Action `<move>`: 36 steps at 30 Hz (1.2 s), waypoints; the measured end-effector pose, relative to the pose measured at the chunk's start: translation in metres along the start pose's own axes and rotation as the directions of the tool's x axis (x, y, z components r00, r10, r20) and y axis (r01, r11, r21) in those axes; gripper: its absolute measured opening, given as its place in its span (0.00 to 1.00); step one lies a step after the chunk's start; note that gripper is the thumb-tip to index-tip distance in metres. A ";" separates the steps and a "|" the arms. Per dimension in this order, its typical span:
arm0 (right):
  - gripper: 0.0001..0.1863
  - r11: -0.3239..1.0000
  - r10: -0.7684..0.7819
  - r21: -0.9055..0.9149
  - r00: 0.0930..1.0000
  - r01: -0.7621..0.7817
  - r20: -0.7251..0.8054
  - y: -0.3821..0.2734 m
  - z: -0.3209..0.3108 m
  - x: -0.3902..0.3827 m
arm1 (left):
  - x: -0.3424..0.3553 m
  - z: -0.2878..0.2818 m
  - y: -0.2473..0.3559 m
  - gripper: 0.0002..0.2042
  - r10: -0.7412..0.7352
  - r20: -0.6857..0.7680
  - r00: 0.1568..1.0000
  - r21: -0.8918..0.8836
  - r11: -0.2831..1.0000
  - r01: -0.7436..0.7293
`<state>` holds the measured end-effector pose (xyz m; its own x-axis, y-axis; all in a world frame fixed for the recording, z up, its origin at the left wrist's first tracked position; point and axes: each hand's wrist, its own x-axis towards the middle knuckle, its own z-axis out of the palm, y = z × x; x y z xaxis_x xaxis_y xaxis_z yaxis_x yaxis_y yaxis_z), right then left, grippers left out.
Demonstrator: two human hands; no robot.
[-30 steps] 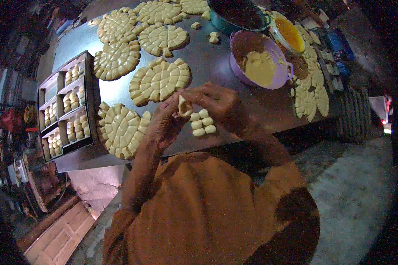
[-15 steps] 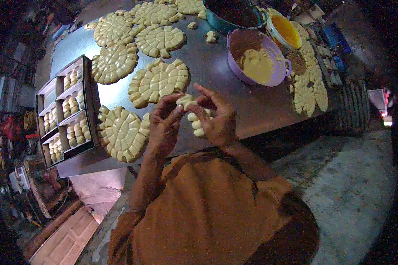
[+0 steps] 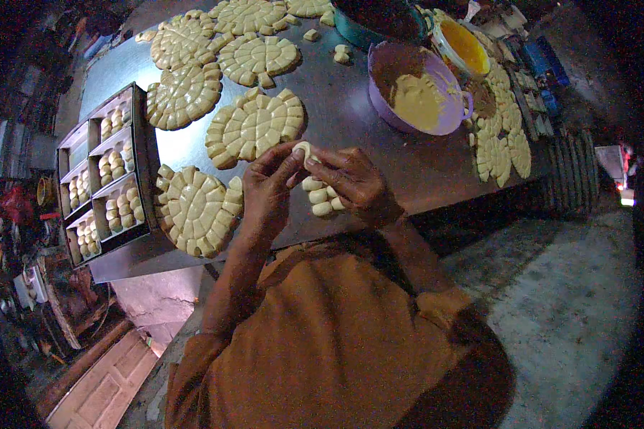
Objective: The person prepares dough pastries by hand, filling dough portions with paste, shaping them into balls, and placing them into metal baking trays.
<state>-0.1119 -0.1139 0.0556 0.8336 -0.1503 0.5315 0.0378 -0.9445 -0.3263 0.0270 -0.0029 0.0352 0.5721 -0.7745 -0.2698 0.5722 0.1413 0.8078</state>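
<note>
This place is looking like a small bakery. Cut dough rounds [image 3: 197,211] are lying on a big shiny table [image 3: 329,89]. On the left, little dough balls [image 3: 124,209] are sitting in a box [image 3: 142,125]. On the far right, a purple bowl [image 3: 445,82] is holding pale paste [image 3: 415,101]. A grey floor [image 3: 562,293] is showing on the near right.

No writing, label, brand, number or sign can be read here.
</note>
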 end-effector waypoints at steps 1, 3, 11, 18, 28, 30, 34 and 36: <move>0.26 0.999 -0.030 -0.034 0.999 0.031 0.032 0.004 -0.004 -0.002 | -0.001 0.000 -0.001 0.13 0.017 0.012 1.000 0.075 0.997 -0.017; 0.24 0.993 -0.060 -0.099 0.995 0.069 0.083 0.010 -0.006 -0.003 | -0.002 -0.001 -0.007 0.12 0.090 0.064 0.994 0.279 0.955 -0.105; 0.14 0.894 0.423 0.121 0.902 -0.431 0.091 0.024 -0.007 -0.007 | -0.008 0.008 -0.011 0.12 -0.099 0.251 0.963 0.291 0.956 0.022; 0.10 0.484 0.625 0.331 0.585 -0.810 0.517 0.049 -0.024 -0.020 | 0.001 0.018 -0.037 0.11 -0.103 0.280 0.955 0.544 0.837 -0.069; 0.11 0.182 0.544 0.420 0.447 -0.889 0.711 0.085 -0.029 -0.053 | 0.001 0.035 -0.055 0.35 -0.054 0.394 0.917 0.331 0.940 -0.087; 0.13 0.106 0.515 0.458 0.442 -0.883 0.734 0.087 -0.028 -0.059 | -0.001 0.038 -0.060 0.41 -0.043 0.403 0.914 0.281 0.956 -0.079; 0.23 0.079 0.373 0.556 0.542 -0.827 0.753 0.100 -0.016 -0.068 | -0.003 0.044 -0.068 0.47 -0.020 0.478 0.878 0.181 0.980 -0.077; 0.26 0.124 0.267 0.553 0.565 -0.824 0.781 0.108 -0.013 -0.075 | -0.004 0.044 -0.072 0.48 -0.029 0.545 0.838 0.195 0.976 -0.094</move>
<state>-0.1775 -0.2082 -0.0093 0.9111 -0.1087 -0.3975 -0.3772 0.1688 -0.9106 -0.0425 -0.0375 0.0013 0.1428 -0.9891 0.0363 0.3903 0.0900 0.9163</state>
